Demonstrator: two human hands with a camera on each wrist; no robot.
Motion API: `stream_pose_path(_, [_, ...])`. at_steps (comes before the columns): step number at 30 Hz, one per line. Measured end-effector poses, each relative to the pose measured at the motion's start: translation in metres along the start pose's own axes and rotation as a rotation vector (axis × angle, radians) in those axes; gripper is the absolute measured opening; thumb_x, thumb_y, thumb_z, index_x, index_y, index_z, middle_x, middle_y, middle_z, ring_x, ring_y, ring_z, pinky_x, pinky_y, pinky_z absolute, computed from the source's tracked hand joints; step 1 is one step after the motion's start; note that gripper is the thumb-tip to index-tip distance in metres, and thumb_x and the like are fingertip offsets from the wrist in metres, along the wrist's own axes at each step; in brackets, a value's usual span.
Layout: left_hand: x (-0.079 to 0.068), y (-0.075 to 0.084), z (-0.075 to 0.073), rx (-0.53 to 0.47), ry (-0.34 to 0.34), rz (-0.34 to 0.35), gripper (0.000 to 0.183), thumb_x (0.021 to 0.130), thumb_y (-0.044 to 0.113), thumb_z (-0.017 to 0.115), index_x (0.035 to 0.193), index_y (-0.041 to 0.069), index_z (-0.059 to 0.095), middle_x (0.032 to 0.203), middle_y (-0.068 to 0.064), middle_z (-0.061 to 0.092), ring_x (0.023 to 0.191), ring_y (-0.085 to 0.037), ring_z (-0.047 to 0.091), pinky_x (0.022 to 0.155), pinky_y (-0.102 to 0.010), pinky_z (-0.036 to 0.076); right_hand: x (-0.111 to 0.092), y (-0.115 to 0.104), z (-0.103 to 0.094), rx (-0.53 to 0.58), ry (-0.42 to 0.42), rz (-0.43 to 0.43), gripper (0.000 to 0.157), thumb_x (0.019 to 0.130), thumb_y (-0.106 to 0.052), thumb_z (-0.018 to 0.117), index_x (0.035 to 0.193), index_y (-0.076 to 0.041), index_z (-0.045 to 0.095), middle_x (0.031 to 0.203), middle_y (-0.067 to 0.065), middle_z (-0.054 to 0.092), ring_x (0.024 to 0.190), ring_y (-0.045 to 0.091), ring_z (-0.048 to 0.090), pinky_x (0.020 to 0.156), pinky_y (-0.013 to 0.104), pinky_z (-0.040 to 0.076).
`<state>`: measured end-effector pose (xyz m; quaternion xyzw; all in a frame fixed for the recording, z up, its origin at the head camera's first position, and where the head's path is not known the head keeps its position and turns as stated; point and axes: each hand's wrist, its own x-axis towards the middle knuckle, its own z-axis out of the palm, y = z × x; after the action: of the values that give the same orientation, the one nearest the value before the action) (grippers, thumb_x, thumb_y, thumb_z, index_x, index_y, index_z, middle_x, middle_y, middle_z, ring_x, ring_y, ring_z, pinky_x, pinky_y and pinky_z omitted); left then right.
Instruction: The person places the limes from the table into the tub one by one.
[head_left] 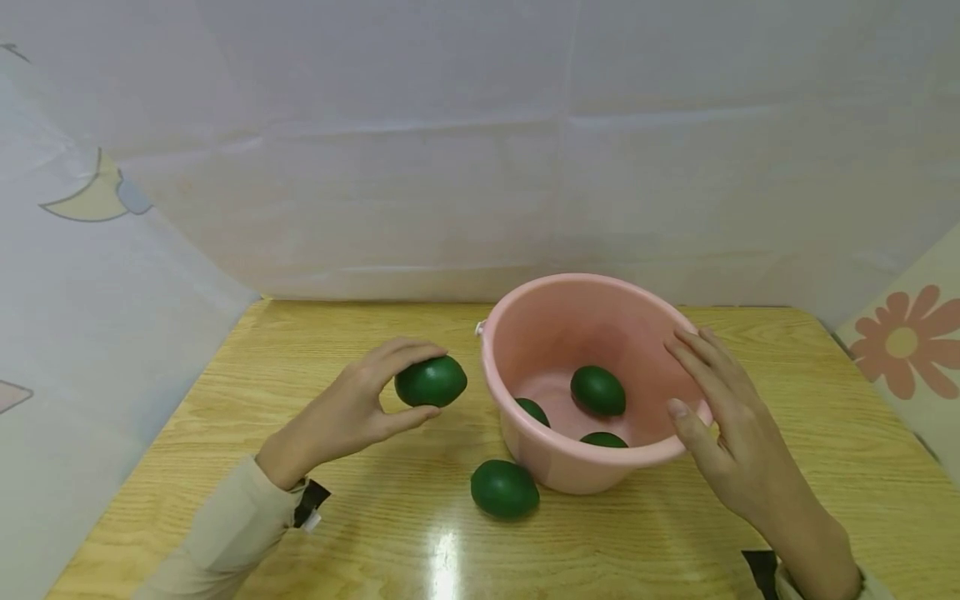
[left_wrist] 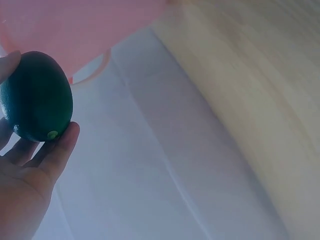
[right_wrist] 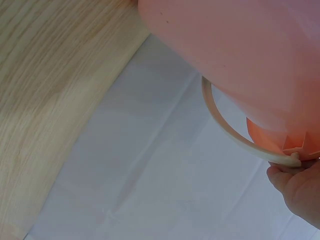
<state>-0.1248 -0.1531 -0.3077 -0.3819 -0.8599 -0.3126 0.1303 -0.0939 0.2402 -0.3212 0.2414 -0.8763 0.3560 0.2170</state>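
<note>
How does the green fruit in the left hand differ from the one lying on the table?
The held fruit is gripped in the left hand; the table fruit lies on the table, untouched. The held fruit is left of the bucket; the table fruit is by its base. Both are dark green and rounded.

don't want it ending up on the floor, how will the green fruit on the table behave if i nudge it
The fruit would probably roll, given its rounded, egg-like shape. Its glossy surface suggests it may be somewhat slippery. Pushed towards the bucket right beside it, it would likely soon be stopped.
</note>
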Motion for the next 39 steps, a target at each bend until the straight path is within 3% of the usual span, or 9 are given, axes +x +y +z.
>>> stream_pose_path(4, [0.003,0.002,-0.005,0.013,0.015,0.011,0.062,0.079,0.015,0.084,0.134,0.007,0.057,0.131,-0.009,0.06,0.117,-0.022,0.062,0.092,-0.034,0.057,0.0,0.0,0.0,0.0,-0.002,0.004,0.057,0.094,-0.007,0.056,0.15,-0.008,0.043,0.157,0.016,0.037,0.154,0.017,0.013,0.126,0.037,0.011])
stream_pose_path(12, [0.01,0.006,-0.01,0.023,0.041,0.039,0.064,0.078,0.016,0.085,0.134,0.007,0.058,0.13,-0.008,0.061,0.118,-0.022,0.061,0.093,-0.034,0.056,0.0,-0.001,0.0,0.007,-0.008,0.019,0.057,0.095,-0.007,0.055,0.15,-0.009,0.042,0.158,0.014,0.036,0.154,0.017,0.012,0.126,0.047,0.011])
stream_pose_path(22, [0.017,0.01,-0.014,0.037,0.055,0.046,0.064,0.078,0.016,0.085,0.135,0.007,0.057,0.13,-0.009,0.061,0.117,-0.023,0.061,0.091,-0.037,0.057,0.0,-0.001,0.0,0.0,0.001,0.005,0.056,0.095,-0.007,0.055,0.15,-0.007,0.043,0.158,0.015,0.037,0.154,0.018,0.014,0.126,0.034,0.012])
stream_pose_path(33, [0.032,0.019,-0.017,0.02,0.077,0.068,0.063,0.079,0.016,0.084,0.136,0.01,0.058,0.133,-0.008,0.059,0.117,-0.019,0.061,0.092,-0.033,0.056,0.0,-0.001,0.0,0.017,-0.012,0.025,0.057,0.095,-0.007,0.055,0.151,-0.01,0.042,0.159,0.013,0.035,0.154,0.015,0.012,0.124,0.057,0.011])
stream_pose_path(39, [0.038,0.024,-0.016,0.013,0.081,0.076,0.061,0.08,0.017,0.083,0.135,0.01,0.058,0.134,-0.006,0.058,0.119,-0.018,0.06,0.095,-0.031,0.055,0.0,0.0,0.0,0.013,-0.009,0.021,0.057,0.094,-0.007,0.055,0.15,-0.009,0.043,0.158,0.013,0.035,0.154,0.015,0.012,0.125,0.051,0.012])
